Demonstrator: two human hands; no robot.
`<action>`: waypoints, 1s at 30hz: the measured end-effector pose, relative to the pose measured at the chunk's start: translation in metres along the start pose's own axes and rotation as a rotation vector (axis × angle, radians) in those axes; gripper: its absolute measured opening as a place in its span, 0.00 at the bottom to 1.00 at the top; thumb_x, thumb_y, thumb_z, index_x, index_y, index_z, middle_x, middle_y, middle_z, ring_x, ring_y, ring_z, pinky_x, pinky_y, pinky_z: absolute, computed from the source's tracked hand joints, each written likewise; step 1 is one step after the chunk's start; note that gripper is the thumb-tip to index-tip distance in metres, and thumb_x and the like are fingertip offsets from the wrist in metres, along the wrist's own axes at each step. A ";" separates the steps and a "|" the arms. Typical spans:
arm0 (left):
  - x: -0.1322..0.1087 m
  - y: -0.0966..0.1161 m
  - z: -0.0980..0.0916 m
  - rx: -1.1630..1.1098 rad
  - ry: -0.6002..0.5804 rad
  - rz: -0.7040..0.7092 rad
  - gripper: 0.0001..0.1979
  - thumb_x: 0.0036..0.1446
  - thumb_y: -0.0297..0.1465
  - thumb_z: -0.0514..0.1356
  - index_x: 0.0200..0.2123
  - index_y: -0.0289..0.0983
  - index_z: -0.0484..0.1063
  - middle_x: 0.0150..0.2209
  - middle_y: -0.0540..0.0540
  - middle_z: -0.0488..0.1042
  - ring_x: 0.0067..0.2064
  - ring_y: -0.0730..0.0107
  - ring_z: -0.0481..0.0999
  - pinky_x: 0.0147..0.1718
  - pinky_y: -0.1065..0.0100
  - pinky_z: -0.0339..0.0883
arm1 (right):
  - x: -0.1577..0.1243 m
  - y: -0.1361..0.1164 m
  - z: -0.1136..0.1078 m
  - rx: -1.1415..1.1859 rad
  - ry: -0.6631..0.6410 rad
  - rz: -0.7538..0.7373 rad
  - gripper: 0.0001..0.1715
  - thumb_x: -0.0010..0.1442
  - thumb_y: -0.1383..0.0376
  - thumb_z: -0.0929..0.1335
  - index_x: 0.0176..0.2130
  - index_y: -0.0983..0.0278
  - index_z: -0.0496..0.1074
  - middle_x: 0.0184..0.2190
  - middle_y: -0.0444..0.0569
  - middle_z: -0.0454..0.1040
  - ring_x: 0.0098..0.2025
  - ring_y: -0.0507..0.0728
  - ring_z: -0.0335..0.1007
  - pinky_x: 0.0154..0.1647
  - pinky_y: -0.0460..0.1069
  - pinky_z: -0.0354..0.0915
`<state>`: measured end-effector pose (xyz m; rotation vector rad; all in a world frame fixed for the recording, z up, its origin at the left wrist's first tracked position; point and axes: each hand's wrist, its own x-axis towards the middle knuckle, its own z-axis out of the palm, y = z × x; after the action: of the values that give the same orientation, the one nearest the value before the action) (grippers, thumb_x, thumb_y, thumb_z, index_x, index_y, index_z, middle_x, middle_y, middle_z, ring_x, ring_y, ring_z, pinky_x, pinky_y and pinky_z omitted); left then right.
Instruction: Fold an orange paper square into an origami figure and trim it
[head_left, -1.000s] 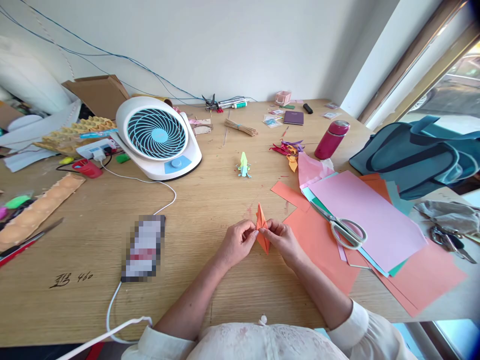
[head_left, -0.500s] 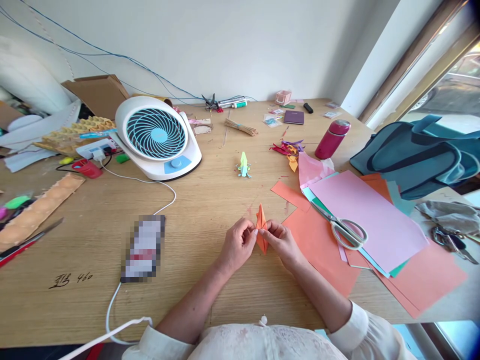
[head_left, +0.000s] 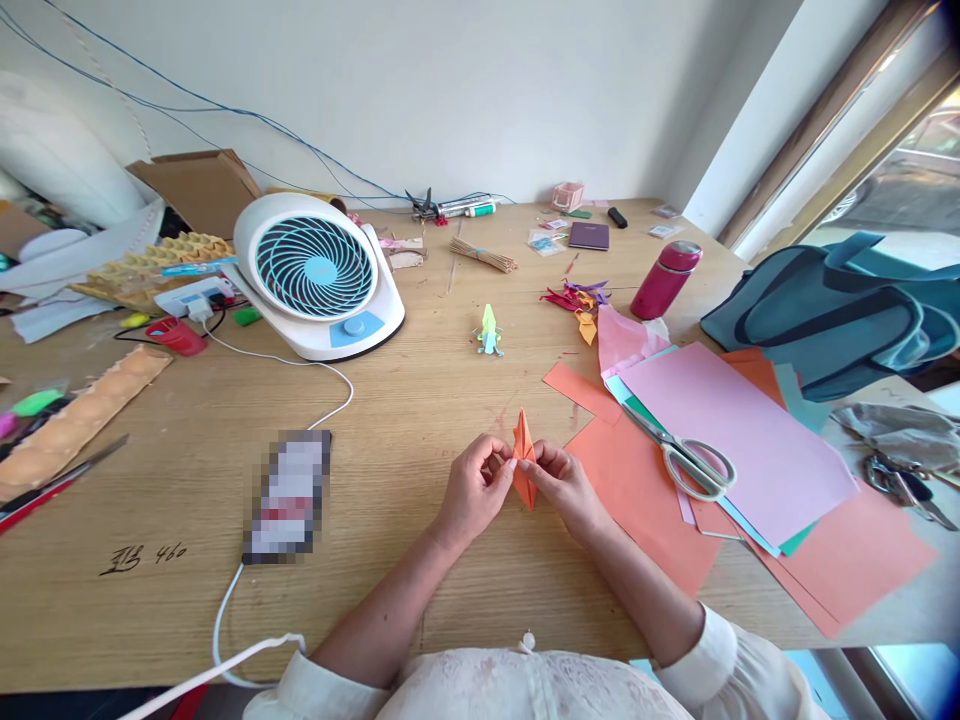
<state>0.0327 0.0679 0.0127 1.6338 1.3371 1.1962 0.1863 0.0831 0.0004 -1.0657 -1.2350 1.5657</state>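
Between my two hands stands a piece of folded orange paper (head_left: 523, 432), narrow and diamond-shaped, its tip pointing away from me. My left hand (head_left: 480, 487) pinches its left edge between thumb and fingers. On the opposite edge, my right hand (head_left: 564, 487) grips it with the thumb laid over the front. The fingertips behind the paper are partly hidden. Beyond it on the table sits a small green and blue folded paper figure (head_left: 489, 332). Orange paper sheets (head_left: 637, 500) lie just right of my right hand.
White-handled scissors (head_left: 699, 468) rest on a pink sheet (head_left: 750, 430) at the right. Farther back are a magenta flask (head_left: 666, 280), a teal bag (head_left: 832, 310) and colourful paper scraps (head_left: 574, 297). Leftward stand a white fan (head_left: 319, 275), a cabled phone (head_left: 285, 495) and a knife (head_left: 64, 483).
Both hands keep the same pinch on the folded orange paper. Only a very slight shift of the whole view shows.
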 end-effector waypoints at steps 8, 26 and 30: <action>0.000 -0.003 0.001 -0.076 0.013 -0.077 0.07 0.58 0.30 0.58 0.28 0.37 0.65 0.25 0.52 0.68 0.25 0.75 0.66 0.25 0.74 0.60 | -0.001 0.003 0.002 0.002 -0.016 -0.010 0.24 0.54 0.47 0.73 0.27 0.62 0.66 0.22 0.40 0.62 0.24 0.49 0.54 0.25 0.46 0.53; 0.000 0.000 0.001 -0.114 0.050 -0.041 0.05 0.59 0.30 0.58 0.30 0.37 0.67 0.27 0.52 0.68 0.26 0.75 0.65 0.25 0.74 0.58 | -0.002 0.005 0.003 -0.020 -0.029 -0.034 0.23 0.56 0.48 0.72 0.28 0.63 0.66 0.23 0.40 0.63 0.25 0.49 0.54 0.25 0.46 0.53; -0.001 0.000 0.001 -0.105 0.055 -0.027 0.06 0.60 0.29 0.58 0.29 0.37 0.66 0.28 0.51 0.69 0.27 0.74 0.66 0.27 0.73 0.60 | -0.002 0.004 0.003 -0.032 -0.032 -0.031 0.22 0.57 0.49 0.72 0.28 0.62 0.66 0.22 0.40 0.63 0.25 0.49 0.55 0.25 0.46 0.53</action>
<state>0.0337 0.0671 0.0126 1.5144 1.3036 1.2821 0.1836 0.0797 -0.0031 -1.0410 -1.2954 1.5497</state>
